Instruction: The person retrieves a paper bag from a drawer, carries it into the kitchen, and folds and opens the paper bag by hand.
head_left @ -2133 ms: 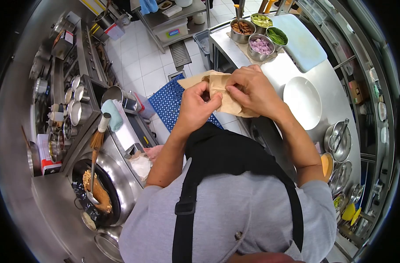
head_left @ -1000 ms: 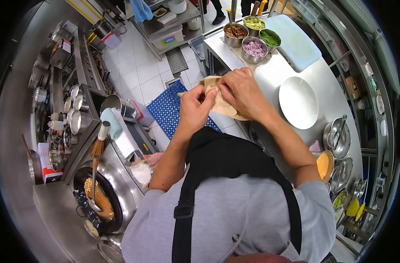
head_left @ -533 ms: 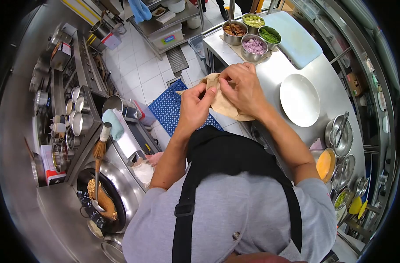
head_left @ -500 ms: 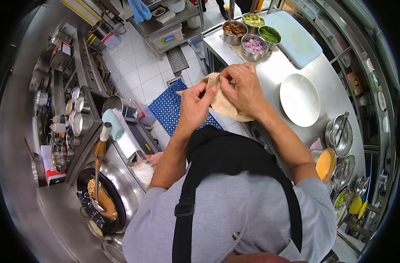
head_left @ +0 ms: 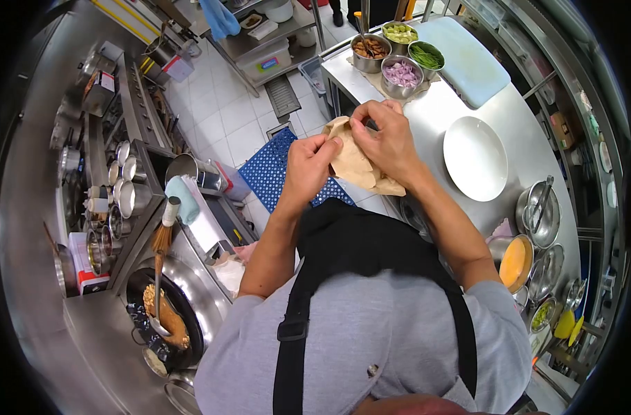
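A crumpled sheet of brown paper (head_left: 353, 162) is held up in front of my chest, above the floor beside the steel counter. My left hand (head_left: 308, 166) pinches its left edge between thumb and fingers. The fingers of my right hand (head_left: 386, 140) are closed on its upper right part, with a fold bunched between the hands. Whether anything lies inside the paper cannot be seen. To the right of my right hand, a white oval plate (head_left: 476, 158) rests on the counter.
Metal bowls of chopped onion (head_left: 401, 75), greens (head_left: 426, 57) and browned pieces stand near a pale cutting board (head_left: 462, 61). A bowl of orange liquid (head_left: 514, 263) is at the right. At lower left, a wok (head_left: 166, 318) holds a ladle and brown food. A person's feet show at the top.
The paper's lower edge has shifted and now hangs further right. My hands still grip it, with the right fingers slightly moved. The whole view has shifted slightly.
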A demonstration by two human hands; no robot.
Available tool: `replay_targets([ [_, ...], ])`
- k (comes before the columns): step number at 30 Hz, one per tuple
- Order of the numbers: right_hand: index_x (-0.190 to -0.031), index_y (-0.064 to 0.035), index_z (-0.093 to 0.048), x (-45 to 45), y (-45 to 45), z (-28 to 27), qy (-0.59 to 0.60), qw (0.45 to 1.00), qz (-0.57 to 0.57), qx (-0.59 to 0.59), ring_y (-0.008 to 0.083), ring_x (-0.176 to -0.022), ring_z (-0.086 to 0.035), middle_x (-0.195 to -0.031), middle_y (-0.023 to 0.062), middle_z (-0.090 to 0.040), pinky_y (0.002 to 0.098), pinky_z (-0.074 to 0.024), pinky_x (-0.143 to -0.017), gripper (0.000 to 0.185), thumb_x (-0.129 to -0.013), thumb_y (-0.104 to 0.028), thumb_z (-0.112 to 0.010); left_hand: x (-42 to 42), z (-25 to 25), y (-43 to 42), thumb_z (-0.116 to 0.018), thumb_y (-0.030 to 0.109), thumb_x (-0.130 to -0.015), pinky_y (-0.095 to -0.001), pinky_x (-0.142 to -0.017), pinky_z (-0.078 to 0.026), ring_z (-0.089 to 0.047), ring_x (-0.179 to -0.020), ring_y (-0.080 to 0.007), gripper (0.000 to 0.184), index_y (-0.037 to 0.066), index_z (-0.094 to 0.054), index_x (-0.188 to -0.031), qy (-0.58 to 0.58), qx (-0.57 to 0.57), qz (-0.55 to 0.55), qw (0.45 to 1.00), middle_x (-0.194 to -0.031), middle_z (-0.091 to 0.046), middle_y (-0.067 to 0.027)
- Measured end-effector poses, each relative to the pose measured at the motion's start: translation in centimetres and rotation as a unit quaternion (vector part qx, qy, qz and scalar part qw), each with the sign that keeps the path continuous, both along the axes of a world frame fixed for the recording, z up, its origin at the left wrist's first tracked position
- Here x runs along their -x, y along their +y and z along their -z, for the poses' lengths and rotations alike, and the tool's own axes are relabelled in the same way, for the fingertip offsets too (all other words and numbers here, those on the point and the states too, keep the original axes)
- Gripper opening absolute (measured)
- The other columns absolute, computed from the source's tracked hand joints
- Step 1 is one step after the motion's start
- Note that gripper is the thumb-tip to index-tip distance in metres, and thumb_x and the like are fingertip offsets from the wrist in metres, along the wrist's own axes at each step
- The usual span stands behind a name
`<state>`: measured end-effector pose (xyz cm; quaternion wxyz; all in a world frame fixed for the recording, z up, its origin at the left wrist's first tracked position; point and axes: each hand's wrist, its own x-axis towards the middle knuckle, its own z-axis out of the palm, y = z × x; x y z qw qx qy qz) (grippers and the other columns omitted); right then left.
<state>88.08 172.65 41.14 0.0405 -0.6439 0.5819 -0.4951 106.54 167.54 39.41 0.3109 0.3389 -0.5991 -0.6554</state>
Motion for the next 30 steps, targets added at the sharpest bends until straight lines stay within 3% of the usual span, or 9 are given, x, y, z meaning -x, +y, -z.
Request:
replay_targets([
  [3,-0.091,-0.0064,-0.068,-0.5,0.5,-1.6,-0.006,0.999,-0.045,0.023,0.0270,-0.078,-0.065,-0.083,0.0077,-0.068,0.0401,-0.0408,-0.092,0.012,-0.086,-0.015,-0.075,0.3,-0.8,0.4,-0.063,0.022,-0.102,-0.0219,-0.055,-0.039,-0.052,-0.062,-0.0022,0.028,-0.001,-0.072,-0.090,-0.008,-0.012,-0.006,1.000,-0.074,-0.064,0.0039],
  [6,-0.096,-0.0058,-0.069,0.7,-0.4,-0.5,0.078,0.995,-0.045,0.038,0.0260,-0.080,-0.065,-0.086,0.0076,-0.069,0.0395,-0.0410,-0.091,0.014,-0.088,-0.016,-0.074,0.1,-1.9,0.4,-0.063,0.025,-0.103,-0.0219,-0.054,-0.039,-0.051,-0.061,-0.0016,0.030,-0.001,-0.072,-0.091,-0.051,-0.006,0.035,0.998,-0.074,-0.064,0.0038],
  [9,-0.095,-0.0053,-0.070,1.6,-0.3,-0.9,-0.036,0.998,-0.035,-0.042,0.0250,-0.082,-0.066,-0.088,0.0067,-0.070,0.0390,-0.0406,-0.092,0.018,-0.088,-0.021,-0.075,-0.2,-1.5,0.3,-0.063,0.027,-0.103,-0.0215,-0.054,-0.039,-0.052,-0.061,-0.0015,0.032,-0.002,-0.073,-0.093,-0.072,0.021,0.033,0.997,-0.074,-0.065,0.0036],
  [16,-0.089,-0.0035,-0.071,2.3,1.3,-1.6,0.049,0.989,-0.039,-0.132,0.0270,-0.083,-0.066,-0.080,0.0100,-0.071,0.0405,-0.0428,-0.092,0.023,-0.086,-0.026,-0.076,0.1,-1.5,0.0,-0.063,0.026,-0.104,-0.0215,-0.056,-0.041,-0.054,-0.063,-0.0023,0.031,-0.003,-0.073,-0.101,-0.054,0.046,-0.007,0.997,-0.078,-0.067,0.0020],
  [19,-0.090,-0.0039,-0.071,2.3,1.1,-1.1,-0.032,0.982,-0.047,-0.182,0.0279,-0.083,-0.066,-0.078,0.0101,-0.070,0.0413,-0.0424,-0.094,0.021,-0.087,-0.025,-0.074,0.1,-1.2,-0.1,-0.063,0.025,-0.105,-0.0220,-0.060,-0.045,-0.057,-0.068,-0.0035,0.030,-0.004,-0.072,-0.106,-0.035,0.047,0.007,0.998,-0.083,-0.069,0.0007],
  [25,-0.096,-0.0026,-0.072,4.1,0.8,-1.6,0.079,0.992,-0.011,-0.093,0.0304,-0.088,-0.067,-0.084,0.0115,-0.071,0.0435,-0.0418,-0.097,0.024,-0.087,-0.025,-0.074,-0.7,-0.2,-1.0,-0.063,0.022,-0.104,-0.0229,-0.063,-0.048,-0.059,-0.071,-0.0042,0.030,-0.006,-0.072,-0.105,-0.025,0.052,0.044,0.997,-0.084,-0.070,-0.0013],
  [27,-0.098,-0.0033,-0.072,3.8,1.2,-2.1,0.034,0.997,-0.040,-0.060,0.0295,-0.092,-0.067,-0.086,0.0129,-0.071,0.0448,-0.0401,-0.100,0.025,-0.086,-0.026,-0.075,-0.9,-0.3,-1.5,-0.063,0.023,-0.105,-0.0232,-0.066,-0.050,-0.061,-0.074,-0.0049,0.031,-0.007,-0.071,-0.108,-0.014,0.042,0.053,0.998,-0.087,-0.071,-0.0019],
  [28,-0.099,-0.0037,-0.072,3.6,1.3,-2.3,0.010,0.998,-0.054,-0.044,0.0290,-0.093,-0.067,-0.087,0.0136,-0.071,0.0455,-0.0393,-0.102,0.026,-0.086,-0.026,-0.076,-1.1,-0.5,-1.6,-0.062,0.023,-0.105,-0.0239,-0.070,-0.051,-0.063,-0.078,-0.0063,0.032,-0.007,-0.070,-0.112,-0.011,0.025,0.063,0.998,-0.092,-0.072,-0.0033],
  [30,-0.098,-0.0022,-0.073,4.2,1.5,-2.0,0.095,0.995,-0.032,0.003,0.0288,-0.088,-0.068,-0.083,0.0145,-0.070,0.0447,-0.0435,-0.095,0.028,-0.085,-0.027,-0.076,-1.5,-1.3,-2.0,-0.061,0.024,-0.106,-0.0255,-0.080,-0.055,-0.067,-0.088,-0.0089,0.035,-0.008,-0.067,-0.119,-0.001,-0.006,0.083,0.997,-0.101,-0.073,-0.0062],
])
